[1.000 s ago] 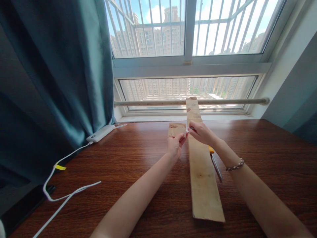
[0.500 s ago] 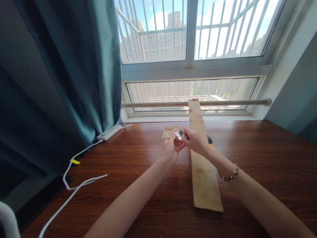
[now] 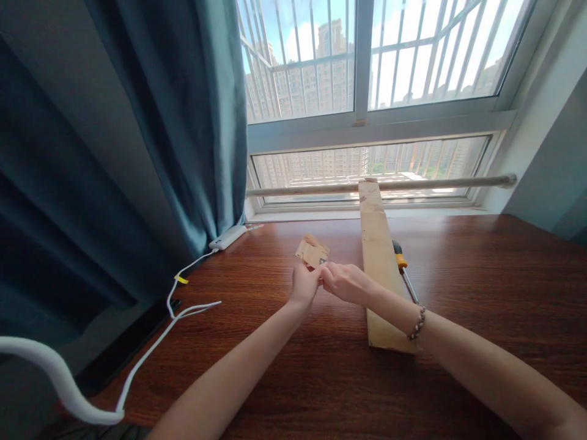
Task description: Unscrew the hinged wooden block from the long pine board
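In the middle of the desk, my left hand [image 3: 305, 284] is closed at the near edge of a small light-brown wooden piece [image 3: 313, 252], which is tilted and has a rough far edge. My right hand [image 3: 345, 281] meets it from the right, its fingertips pinched on a small metal plate [image 3: 323, 261]. Only a dark and silvery corner of the plate shows; my fingers cover the rest. The plate is against or just in front of the wooden piece; I cannot tell which. My right forearm crosses over a long wooden board [image 3: 380, 244].
A screwdriver [image 3: 400, 261] with a black and yellow handle lies right of the board. The board's far end reaches the rail [image 3: 440, 184] by the window. At left are a white power strip [image 3: 228, 238], a white cable [image 3: 151, 335] and a dark curtain [image 3: 183, 122].
The wooden piece has turned and tilted. My right hand has moved left and lower, bringing the metal plate close to my left fingers, now mostly hidden. The view has shifted, exposing more of the screwdriver.
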### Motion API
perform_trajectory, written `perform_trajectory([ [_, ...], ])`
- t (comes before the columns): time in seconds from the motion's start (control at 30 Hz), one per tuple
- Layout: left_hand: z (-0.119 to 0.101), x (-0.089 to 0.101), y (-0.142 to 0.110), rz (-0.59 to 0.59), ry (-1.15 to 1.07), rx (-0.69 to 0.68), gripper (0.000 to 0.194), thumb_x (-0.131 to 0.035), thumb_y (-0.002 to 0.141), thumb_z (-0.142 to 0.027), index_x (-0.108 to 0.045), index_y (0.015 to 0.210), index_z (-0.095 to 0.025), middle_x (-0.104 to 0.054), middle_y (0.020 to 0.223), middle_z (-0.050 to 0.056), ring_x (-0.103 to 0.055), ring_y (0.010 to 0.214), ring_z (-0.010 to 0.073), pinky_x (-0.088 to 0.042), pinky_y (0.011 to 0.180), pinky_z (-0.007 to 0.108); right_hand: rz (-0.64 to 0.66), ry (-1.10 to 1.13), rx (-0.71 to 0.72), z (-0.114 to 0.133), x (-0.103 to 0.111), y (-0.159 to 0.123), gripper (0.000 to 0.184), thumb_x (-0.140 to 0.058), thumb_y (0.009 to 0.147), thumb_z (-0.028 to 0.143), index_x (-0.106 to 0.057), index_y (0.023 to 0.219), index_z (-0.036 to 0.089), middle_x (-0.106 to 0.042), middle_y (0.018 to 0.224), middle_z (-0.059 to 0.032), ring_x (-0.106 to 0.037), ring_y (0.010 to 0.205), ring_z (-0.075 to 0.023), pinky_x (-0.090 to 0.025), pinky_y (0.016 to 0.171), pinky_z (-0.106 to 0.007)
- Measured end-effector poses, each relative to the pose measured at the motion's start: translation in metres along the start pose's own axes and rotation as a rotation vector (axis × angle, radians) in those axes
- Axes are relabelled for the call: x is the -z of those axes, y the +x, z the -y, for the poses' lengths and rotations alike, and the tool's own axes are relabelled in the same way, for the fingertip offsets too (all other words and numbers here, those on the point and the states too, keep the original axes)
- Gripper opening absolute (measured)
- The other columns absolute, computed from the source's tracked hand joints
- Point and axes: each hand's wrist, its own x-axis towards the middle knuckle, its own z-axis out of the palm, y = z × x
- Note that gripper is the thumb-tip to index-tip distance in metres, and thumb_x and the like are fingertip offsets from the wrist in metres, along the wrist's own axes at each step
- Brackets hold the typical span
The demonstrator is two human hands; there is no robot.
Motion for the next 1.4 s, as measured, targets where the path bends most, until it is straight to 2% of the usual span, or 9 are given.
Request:
perform_trajectory([
  [0.1,0.000,0.003,-0.003,-0.003,0.072,-0.078,0.024,-0.073,0.056,-0.011,-0.065,0.079,-0.012,-0.068,0.076,0.006,-0.064,0.069,0.0190,-0.050,0.056,0.023,-0.022,0.036,-0.006,0.003,-0.005,-0.006,0.017,-0.038,0.090,0.021,-0.053,0.087,0.013,-0.062,0.080,-0.0075,-0.060,0.065,-0.0163,-0.032,0.050,-0.027],
  [0.2,-0.003,0.002,-0.003,0.011,0.077,0.021,0.023,-0.070,0.058,-0.010,-0.064,0.080,-0.012,-0.068,0.074,0.006,-0.062,0.061,0.0175,-0.051,0.051,0.025,-0.075,0.130,-0.102,0.002,-0.011,-0.005,0.019,-0.036,0.091,0.019,-0.053,0.088,0.012,-0.063,0.079,-0.0071,-0.059,0.065,-0.0140,-0.034,0.053,-0.025],
  [0.3,-0.004,0.002,0.002,0.019,0.065,0.127,0.018,-0.068,0.059,-0.007,-0.063,0.076,-0.011,-0.066,0.069,0.006,-0.060,0.055,0.0159,-0.050,0.048,0.026,-0.064,0.103,0.016,0.000,-0.017,0.000,0.016,-0.041,0.089,0.021,-0.055,0.086,0.013,-0.064,0.081,-0.0081,-0.058,0.063,-0.0152,-0.029,0.049,-0.026],
  [0.43,-0.002,0.006,0.013,0.014,0.040,0.098,0.017,-0.066,0.059,-0.004,-0.062,0.074,-0.011,-0.065,0.069,0.005,-0.060,0.055,0.0145,-0.051,0.051,0.026,-0.112,0.205,-0.157,0.001,-0.024,0.008,0.025,-0.034,0.094,0.021,-0.054,0.081,0.012,-0.064,0.073,-0.0072,-0.057,0.061,-0.0130,-0.031,0.053,-0.025],
  [0.57,-0.003,0.015,0.025,0.034,0.077,0.111,0.020,-0.071,0.057,-0.006,-0.062,0.075,-0.010,-0.065,0.069,0.007,-0.060,0.054,0.0142,-0.051,0.051,0.026,-0.033,0.193,-0.110,0.005,-0.024,0.016,0.023,-0.036,0.093,0.023,-0.055,0.085,0.013,-0.065,0.084,-0.0094,-0.060,0.067,-0.0150,-0.033,0.055,-0.025],
  [0.73,-0.009,0.021,0.029,0.044,0.049,0.119,0.022,-0.071,0.063,-0.013,-0.062,0.083,-0.011,-0.067,0.078,0.008,-0.061,0.056,0.0147,-0.054,0.054,0.029,0.022,0.195,-0.385,0.005,-0.020,0.030,0.031,-0.028,0.097,0.027,-0.054,0.089,0.014,-0.065,0.079,-0.0080,-0.063,0.070,-0.0178,-0.036,0.057,-0.025],
  [0.93,-0.013,0.020,0.034,-0.023,0.030,0.170,0.015,-0.067,0.069,-0.014,-0.059,0.082,-0.012,-0.065,0.074,0.006,-0.060,0.050,0.0138,-0.053,0.049,0.028,0.085,0.094,-0.116,-0.003,-0.021,0.036,0.025,-0.028,0.093,0.014,-0.050,0.105,0.012,-0.060,0.095,-0.0118,-0.061,0.074,-0.0188,-0.041,0.056,-0.027],
  [1.17,0.000,0.014,0.050,-0.055,0.068,0.128,0.017,-0.069,0.065,-0.008,-0.060,0.080,-0.011,-0.066,0.073,0.008,-0.061,0.047,0.0164,-0.052,0.047,0.030,0.025,0.246,-0.207,-0.009,-0.032,0.035,0.024,-0.027,0.092,0.013,-0.050,0.099,0.011,-0.061,0.087,-0.0088,-0.058,0.070,-0.0150,-0.042,0.058,-0.025],
  [1.4,0.001,0.018,0.056,-0.005,0.046,0.195,0.018,-0.066,0.065,-0.005,-0.063,0.082,-0.012,-0.067,0.075,0.007,-0.062,0.052,0.0173,-0.053,0.049,0.031,-0.019,0.416,-0.028,-0.017,-0.028,0.039,0.023,-0.035,0.087,0.008,-0.056,0.096,0.012,-0.062,0.092,-0.0099,-0.056,0.075,-0.0163,-0.043,0.067,-0.028],
])
